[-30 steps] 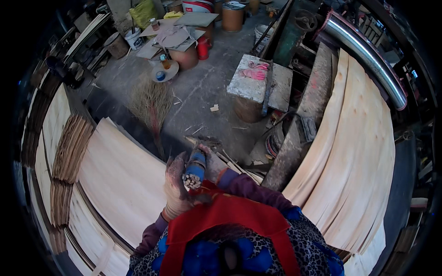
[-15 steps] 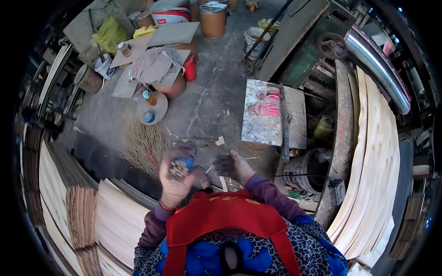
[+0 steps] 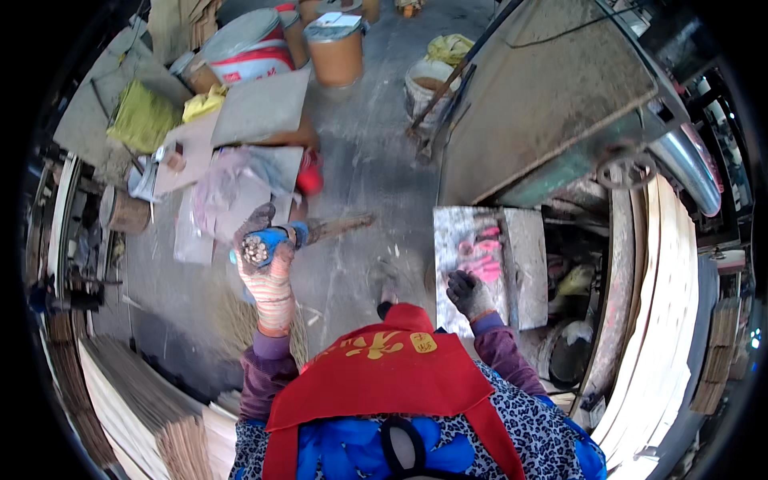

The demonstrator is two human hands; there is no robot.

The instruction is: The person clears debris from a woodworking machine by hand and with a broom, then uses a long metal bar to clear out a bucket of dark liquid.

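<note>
Head view, the only one: your left hand [image 3: 268, 272], in a striped knit glove, is raised in front of you and closed around a blue-wrapped bundle of thin sticks [image 3: 260, 246], cut ends facing the camera; a brown wooden handle [image 3: 340, 228] juts to the right behind it, and you cannot tell whether it belongs to the bundle or lies on the floor. Your right hand [image 3: 468, 294], in a dark glove, hangs loosely curled and holds nothing, just beside the grey metal-topped stand [image 3: 520, 264] where a pair of pink rubber gloves [image 3: 478, 252] lies. Progress, judged only: the bundle is lifted and carried, not set down or put to use; anything done with it is left. Stacked pale veneer sheets [image 3: 648, 336] line your right, more sit at lower left [image 3: 136, 400]. Hard to read: fisheye blur smears the bundle and cluttered boards [image 3: 256, 108]; your red apron [image 3: 384, 376] hides the floor at your feet.
</note>
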